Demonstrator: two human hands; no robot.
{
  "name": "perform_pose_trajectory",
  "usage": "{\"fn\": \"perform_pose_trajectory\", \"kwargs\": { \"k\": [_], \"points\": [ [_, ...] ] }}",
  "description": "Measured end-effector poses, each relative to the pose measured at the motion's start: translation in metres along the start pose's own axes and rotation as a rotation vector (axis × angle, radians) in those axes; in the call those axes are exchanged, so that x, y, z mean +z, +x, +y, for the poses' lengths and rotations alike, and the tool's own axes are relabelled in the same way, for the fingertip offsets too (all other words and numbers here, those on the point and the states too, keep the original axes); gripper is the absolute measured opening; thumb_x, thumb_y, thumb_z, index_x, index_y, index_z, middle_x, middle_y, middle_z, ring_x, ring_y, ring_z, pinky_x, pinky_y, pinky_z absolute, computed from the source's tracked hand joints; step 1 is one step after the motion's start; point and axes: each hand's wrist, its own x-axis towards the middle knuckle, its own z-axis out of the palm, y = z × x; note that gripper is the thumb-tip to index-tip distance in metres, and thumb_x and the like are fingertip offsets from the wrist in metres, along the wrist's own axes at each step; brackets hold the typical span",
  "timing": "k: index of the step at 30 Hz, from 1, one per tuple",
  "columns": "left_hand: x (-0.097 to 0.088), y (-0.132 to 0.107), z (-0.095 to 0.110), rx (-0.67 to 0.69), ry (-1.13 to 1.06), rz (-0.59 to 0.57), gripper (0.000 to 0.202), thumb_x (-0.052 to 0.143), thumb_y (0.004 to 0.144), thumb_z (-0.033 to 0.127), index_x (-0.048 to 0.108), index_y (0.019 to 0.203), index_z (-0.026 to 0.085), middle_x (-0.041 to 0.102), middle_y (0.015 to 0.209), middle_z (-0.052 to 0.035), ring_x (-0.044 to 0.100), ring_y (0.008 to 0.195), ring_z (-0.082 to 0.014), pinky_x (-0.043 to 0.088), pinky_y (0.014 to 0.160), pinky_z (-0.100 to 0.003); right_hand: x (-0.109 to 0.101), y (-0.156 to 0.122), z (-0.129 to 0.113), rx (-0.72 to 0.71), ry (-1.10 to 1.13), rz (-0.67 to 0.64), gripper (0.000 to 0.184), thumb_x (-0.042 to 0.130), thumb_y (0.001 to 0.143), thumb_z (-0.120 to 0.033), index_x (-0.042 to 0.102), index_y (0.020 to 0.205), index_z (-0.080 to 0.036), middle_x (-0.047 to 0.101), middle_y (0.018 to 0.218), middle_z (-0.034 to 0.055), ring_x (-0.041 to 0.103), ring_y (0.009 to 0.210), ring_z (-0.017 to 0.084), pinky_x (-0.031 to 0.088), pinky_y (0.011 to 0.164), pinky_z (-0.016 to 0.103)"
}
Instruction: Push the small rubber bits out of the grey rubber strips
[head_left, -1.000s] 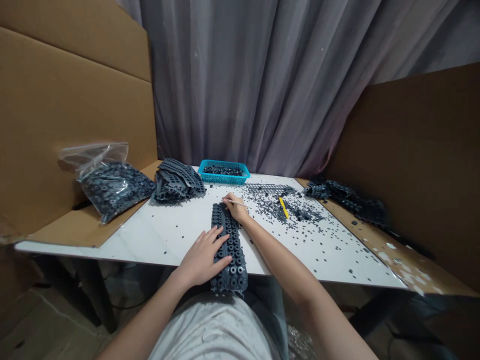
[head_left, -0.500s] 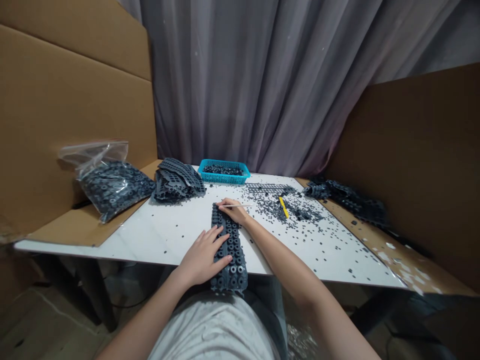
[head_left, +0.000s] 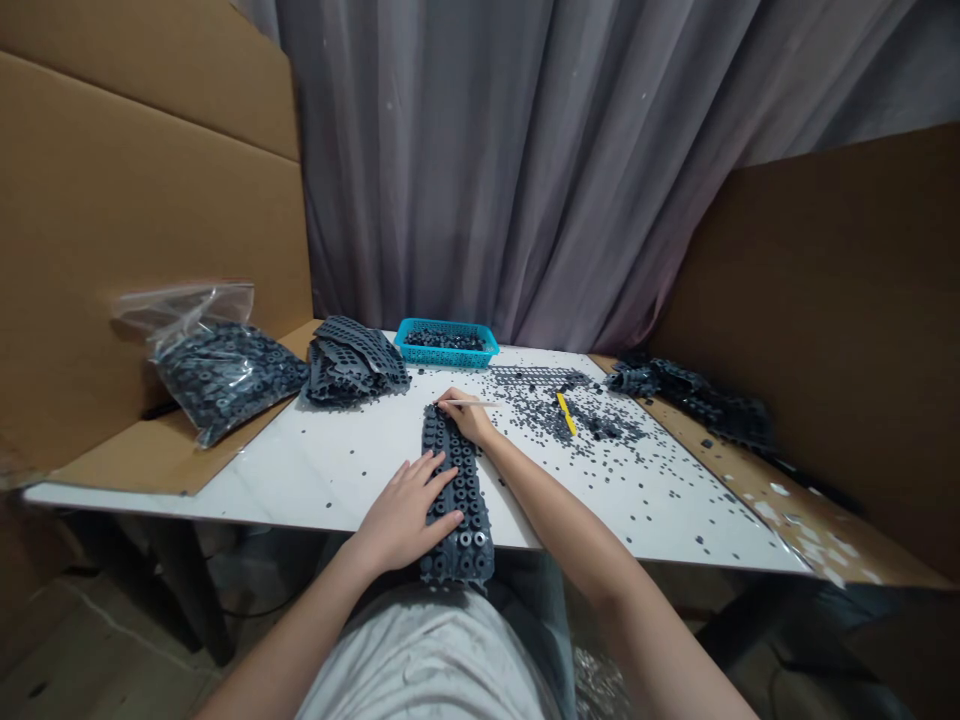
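A long dark grey rubber sheet (head_left: 466, 505) with rows of round, ring-shaped studs lies lengthwise in front of me, its near end reaching past the table edge. My left hand (head_left: 409, 510) rests flat on its near left part, fingers spread. At the sheet's far end, my right hand (head_left: 465, 412) pinches a thin white stick (head_left: 480, 403), which points out to the right. The stick's left tip is close to the far studs; whether it touches them I cannot tell.
Small dark bits (head_left: 540, 415) are scattered over the right of the white table (head_left: 315, 455), around a yellow strip (head_left: 565, 413). Farther back stand a blue basket (head_left: 450, 356) of dark pieces and a stack of perforated sheets (head_left: 352, 365). A filled plastic bag (head_left: 229, 375) leans left, by cardboard walls.
My right hand with the white stick has shifted slightly away from me, toward the sheet's far edge. My left hand stays in place on the sheet.
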Motion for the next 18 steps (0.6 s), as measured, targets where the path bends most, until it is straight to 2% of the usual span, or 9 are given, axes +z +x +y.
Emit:
{"fn": "perform_pose_trajectory", "kwargs": {
  "k": [7,9,12,15,18],
  "points": [
    [0.002,0.000,-0.002,0.006,0.006,0.000,0.058,0.035,0.089,0.059,0.039,0.137,0.027,0.027,0.149,-0.0051,0.021,0.138,-0.0240,0.020,0.112,-0.046,0.002,0.002,0.003,0.109,0.056,0.088,0.016,0.048,0.087,-0.032,0.057,0.082,-0.020,0.059,0.063,-0.0035,0.058,0.053,0.013,0.042,0.058,0.024],
    [0.002,0.000,-0.002,0.008,0.003,0.003,0.057,0.034,0.089,0.059,0.039,0.137,0.028,0.027,0.149,-0.0048,0.021,0.138,-0.0241,0.020,0.112,-0.047,-0.001,0.000,0.002,0.118,0.110,0.111,0.017,0.049,0.086,-0.034,0.057,0.082,-0.019,0.061,0.067,-0.0022,0.059,0.056,0.013,0.044,0.060,0.026],
    [0.002,0.000,-0.002,0.007,0.001,0.006,0.057,0.034,0.089,0.059,0.039,0.137,0.027,0.028,0.149,-0.0050,0.021,0.138,-0.0241,0.020,0.112,-0.047,-0.006,-0.004,-0.002,0.118,0.191,0.121,0.019,0.054,0.083,-0.037,0.059,0.082,-0.019,0.067,0.081,0.0021,0.063,0.075,0.016,0.048,0.071,0.029],
    [0.002,0.000,-0.002,0.007,0.001,0.009,0.057,0.035,0.089,0.059,0.039,0.137,0.027,0.028,0.149,-0.0055,0.022,0.138,-0.0243,0.020,0.112,-0.047,-0.008,-0.010,-0.008,0.104,0.250,0.007,0.021,0.059,0.080,-0.039,0.062,0.083,-0.019,0.069,0.095,0.0053,0.063,0.089,0.019,0.048,0.081,0.034],
    [0.002,-0.001,-0.002,0.008,-0.001,0.008,0.057,0.035,0.089,0.058,0.039,0.137,0.027,0.028,0.149,-0.0053,0.021,0.138,-0.0244,0.020,0.112,-0.047,-0.007,-0.014,-0.011,0.102,0.257,-0.127,0.022,0.060,0.079,-0.041,0.064,0.084,-0.019,0.071,0.094,0.0060,0.064,0.089,0.020,0.048,0.084,0.037]
  ]
}}
